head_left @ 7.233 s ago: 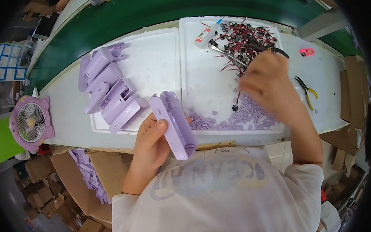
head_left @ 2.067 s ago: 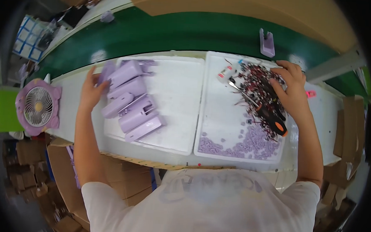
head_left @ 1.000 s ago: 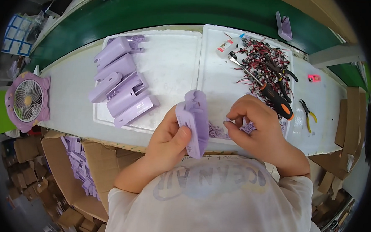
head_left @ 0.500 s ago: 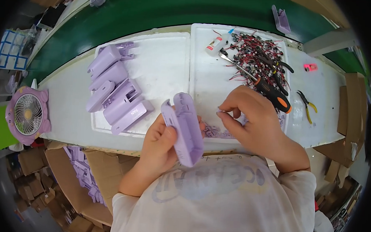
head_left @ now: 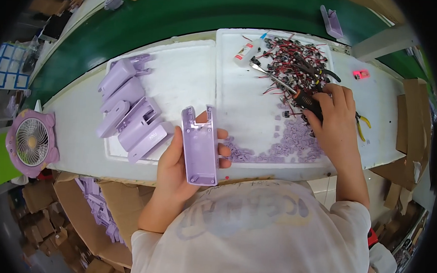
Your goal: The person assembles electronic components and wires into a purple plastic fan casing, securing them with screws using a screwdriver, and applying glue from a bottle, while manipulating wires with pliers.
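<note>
My left hand [head_left: 177, 159] is closed round a long lilac plastic housing half [head_left: 200, 158], its hollow side facing up. Its narrow end walls and corner posts show, and a notch is cut near the far end. My right hand [head_left: 338, 125] is on the black and orange handle of a screwdriver [head_left: 306, 102], thumb on one side and fingers over the other. The palm hides the handle's end. The screwdriver lies across a heap of small wired parts [head_left: 294, 59], its metal tip pointing to the far left. Small lilac plastic pieces [head_left: 297, 138] are spread just nearer.
Several lilac housings [head_left: 134, 95] lie on the left white foam tray [head_left: 192, 71]. A small bottle [head_left: 247, 53], black pliers [head_left: 313, 70] and yellow-handled pliers [head_left: 362, 126] are about the heap. A lilac fan [head_left: 30, 139] stands far left; an open carton [head_left: 78, 213] holds lilac parts below.
My right hand has moved right and away from me, from a pinch beside the housing onto the screwdriver handle. My left hand has turned the housing so its hollow faces up.
</note>
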### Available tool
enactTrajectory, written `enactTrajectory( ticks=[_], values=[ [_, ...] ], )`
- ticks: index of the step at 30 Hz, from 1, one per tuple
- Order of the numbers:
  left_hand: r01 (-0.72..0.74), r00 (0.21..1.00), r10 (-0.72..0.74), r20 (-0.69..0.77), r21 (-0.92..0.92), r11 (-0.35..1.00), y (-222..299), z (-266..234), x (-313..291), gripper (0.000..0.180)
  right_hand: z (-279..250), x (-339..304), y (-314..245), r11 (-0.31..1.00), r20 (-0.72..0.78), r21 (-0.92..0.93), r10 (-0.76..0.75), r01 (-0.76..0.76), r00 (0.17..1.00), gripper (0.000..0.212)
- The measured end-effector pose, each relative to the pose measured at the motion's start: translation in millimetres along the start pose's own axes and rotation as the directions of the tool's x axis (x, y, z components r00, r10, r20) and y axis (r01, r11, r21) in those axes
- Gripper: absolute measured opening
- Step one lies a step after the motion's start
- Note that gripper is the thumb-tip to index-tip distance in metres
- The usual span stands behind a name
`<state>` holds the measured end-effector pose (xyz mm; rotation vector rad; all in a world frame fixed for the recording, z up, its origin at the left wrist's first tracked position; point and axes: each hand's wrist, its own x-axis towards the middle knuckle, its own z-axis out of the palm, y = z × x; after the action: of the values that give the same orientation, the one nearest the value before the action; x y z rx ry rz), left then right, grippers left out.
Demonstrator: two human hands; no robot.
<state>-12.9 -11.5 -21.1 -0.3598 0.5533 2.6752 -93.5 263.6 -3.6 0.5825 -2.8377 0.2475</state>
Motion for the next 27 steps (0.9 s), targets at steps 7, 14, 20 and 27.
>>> enactTrajectory(
  ticks=[7,14,20,27],
  values=[
    [-0.05,0.995,0.045,0.089,0.052,0.997,2.3,-6.2,2.3,0.044,-25.8,-11.8,-10.0,0.805,0.144,0.552,0.165,-0.218,0.976,0.027],
    [-0.056,0.987,0.044,0.156,0.07,0.996,4.8,-4.0,-0.5,0.04,-37.5,-13.1,-22.6,0.758,0.021,0.614,-0.294,0.22,0.955,0.036],
    [-0.087,0.995,0.074,0.073,0.2,0.976,5.3,-2.2,-5.0,0.04,-36.1,-16.2,-26.0,0.742,-0.036,0.622,-0.293,0.251,0.955,0.038],
    [-0.097,0.995,0.08,0.068,0.318,0.943,6.0,0.0,-8.1,0.036,-42.3,-15.9,-26.6,0.727,-0.035,0.618,-0.354,0.298,0.935,0.039]
  ],
)
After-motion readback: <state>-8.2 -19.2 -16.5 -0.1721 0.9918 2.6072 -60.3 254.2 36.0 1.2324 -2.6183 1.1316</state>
